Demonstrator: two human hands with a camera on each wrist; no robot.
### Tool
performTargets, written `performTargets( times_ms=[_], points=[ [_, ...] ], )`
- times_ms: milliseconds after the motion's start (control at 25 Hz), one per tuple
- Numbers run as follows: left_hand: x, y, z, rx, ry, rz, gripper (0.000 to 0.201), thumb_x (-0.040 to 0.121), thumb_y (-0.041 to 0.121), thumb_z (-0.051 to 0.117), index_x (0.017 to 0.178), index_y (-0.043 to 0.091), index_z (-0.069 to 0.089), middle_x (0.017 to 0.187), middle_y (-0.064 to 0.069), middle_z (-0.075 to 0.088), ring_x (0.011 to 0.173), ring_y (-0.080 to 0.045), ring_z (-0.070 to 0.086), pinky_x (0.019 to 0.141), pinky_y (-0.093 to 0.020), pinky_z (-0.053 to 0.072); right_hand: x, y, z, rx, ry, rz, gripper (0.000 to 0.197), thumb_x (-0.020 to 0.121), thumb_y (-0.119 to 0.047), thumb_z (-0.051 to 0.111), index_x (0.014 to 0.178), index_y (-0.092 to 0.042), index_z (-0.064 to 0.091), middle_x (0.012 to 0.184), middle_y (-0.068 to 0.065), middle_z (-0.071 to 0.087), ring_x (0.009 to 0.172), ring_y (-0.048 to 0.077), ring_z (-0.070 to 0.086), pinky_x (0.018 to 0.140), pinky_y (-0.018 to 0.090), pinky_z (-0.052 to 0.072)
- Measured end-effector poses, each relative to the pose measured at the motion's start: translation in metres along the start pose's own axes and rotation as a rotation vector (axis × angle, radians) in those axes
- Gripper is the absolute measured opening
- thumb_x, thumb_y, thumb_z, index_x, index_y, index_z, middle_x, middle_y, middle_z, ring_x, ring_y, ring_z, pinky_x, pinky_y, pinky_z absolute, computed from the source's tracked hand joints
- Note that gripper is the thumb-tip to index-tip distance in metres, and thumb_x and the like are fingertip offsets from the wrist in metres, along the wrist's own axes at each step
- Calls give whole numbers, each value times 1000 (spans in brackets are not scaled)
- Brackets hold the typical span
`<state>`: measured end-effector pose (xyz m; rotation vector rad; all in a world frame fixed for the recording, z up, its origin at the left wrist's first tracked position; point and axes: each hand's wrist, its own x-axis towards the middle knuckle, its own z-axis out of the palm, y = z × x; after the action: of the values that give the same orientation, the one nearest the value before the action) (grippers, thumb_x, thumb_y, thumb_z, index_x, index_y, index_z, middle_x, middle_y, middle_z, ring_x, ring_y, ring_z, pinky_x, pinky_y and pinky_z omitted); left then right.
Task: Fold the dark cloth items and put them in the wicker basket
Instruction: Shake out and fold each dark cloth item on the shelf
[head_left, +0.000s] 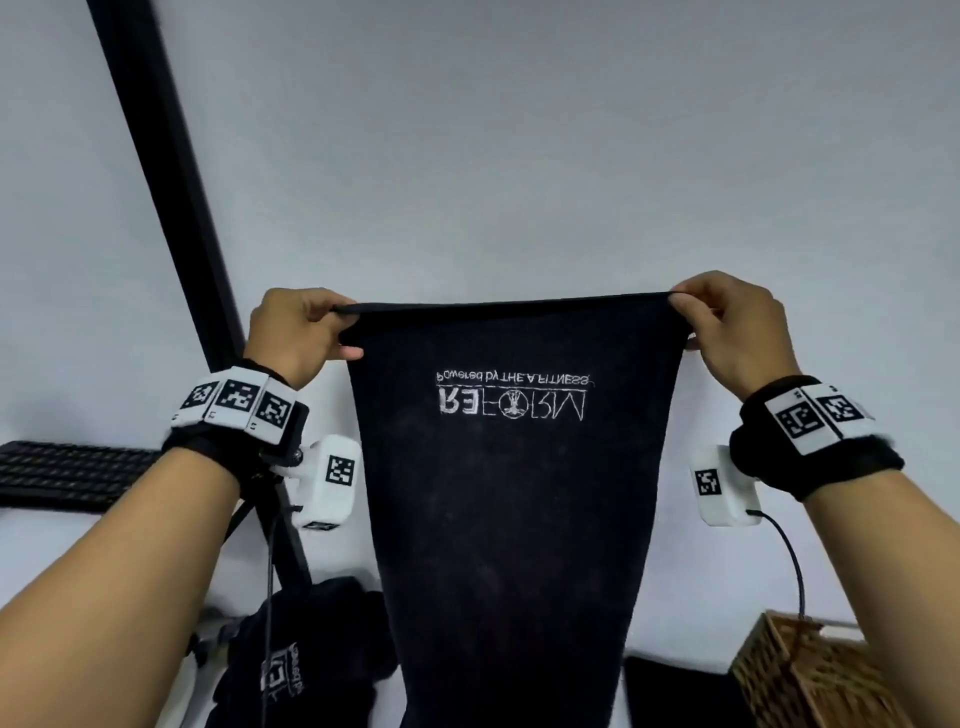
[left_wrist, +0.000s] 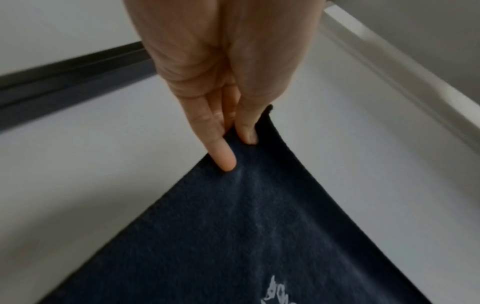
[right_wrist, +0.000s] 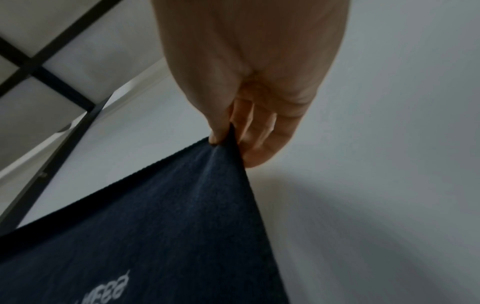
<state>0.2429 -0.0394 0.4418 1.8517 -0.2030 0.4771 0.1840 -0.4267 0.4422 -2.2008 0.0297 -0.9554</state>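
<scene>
A dark navy towel (head_left: 511, 493) with white lettering, seen mirrored, hangs stretched in the air in front of me. My left hand (head_left: 306, 327) pinches its top left corner, thumb against fingers (left_wrist: 226, 154). At the top right corner my right hand (head_left: 727, 322) pinches the cloth (right_wrist: 155, 226) the same way. Another dark cloth (head_left: 306, 654) lies crumpled on the table at the lower left. The wicker basket (head_left: 810, 675) stands at the lower right, only partly in view. A flat dark cloth (head_left: 670, 691) lies just left of the basket.
A black keyboard (head_left: 67, 473) lies on the white table at the left. A black vertical post (head_left: 171, 182) rises along the grey wall behind. Cables hang from both wrist cameras.
</scene>
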Motion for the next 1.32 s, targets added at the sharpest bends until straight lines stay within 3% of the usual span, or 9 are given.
performTargets(
  times_ms=[80,160,320,600,760,920,1080,1240,1320],
  points=[
    [13,19,5,-147,65,18,21,86,0,64,74,16,67,75,-6,62,66,-25,66,68,-30,60,22,-7,-12,87,46,-8,16,89,-25,61,101,-23,69,85,1,68,81,20,67,83,44,56],
    [12,38,3,-248,96,60,17,85,-1,65,73,12,64,72,-5,58,65,-19,64,68,-31,60,33,-16,-26,192,99,-12,18,84,-26,63,101,-24,69,83,3,68,78,19,67,82,46,57],
    [-18,56,-15,-399,58,112,16,85,4,67,73,12,60,59,6,56,51,-6,54,71,-31,58,9,-35,-51,400,132,-3,11,89,-15,60,88,-21,69,79,-3,67,74,10,63,74,33,59],
    [-121,34,-64,-462,-98,45,15,79,16,73,68,21,64,85,-15,51,70,-24,46,69,-28,55,-112,-60,-78,634,47,5,21,95,-14,50,100,-25,66,83,-5,55,76,15,48,63,28,47],
    [-185,13,-83,-481,-167,-5,11,75,23,75,66,21,68,82,-10,58,69,-22,48,64,-25,54,-187,-63,-84,647,17,80,20,95,-15,50,101,-26,66,80,-6,54,67,10,46,58,27,37],
    [-233,-35,-85,-449,-239,-137,21,61,35,82,67,20,69,82,-15,48,68,-21,46,63,-24,56,-253,-36,-68,616,-30,213,22,95,-16,51,99,-28,68,75,0,48,68,11,44,61,28,38],
    [-261,-107,-50,-350,-250,-323,12,83,14,67,71,14,65,67,-2,61,59,-11,55,60,-21,57,-306,24,-22,548,-63,406,20,97,-16,51,102,-25,69,75,11,46,71,20,44,66,32,41],
    [-272,-219,11,-164,-260,-555,25,87,10,66,63,18,66,53,9,60,48,-4,54,51,-17,52,-353,114,50,385,-159,624,17,95,-13,55,98,-22,69,60,-14,52,67,12,49,73,41,45],
    [-271,-269,41,-97,-265,-635,27,87,13,67,61,20,66,53,10,62,47,-3,56,49,-15,49,-366,152,81,350,-210,719,15,94,-8,56,97,-17,68,57,-18,57,66,9,55,77,45,51]
  ],
)
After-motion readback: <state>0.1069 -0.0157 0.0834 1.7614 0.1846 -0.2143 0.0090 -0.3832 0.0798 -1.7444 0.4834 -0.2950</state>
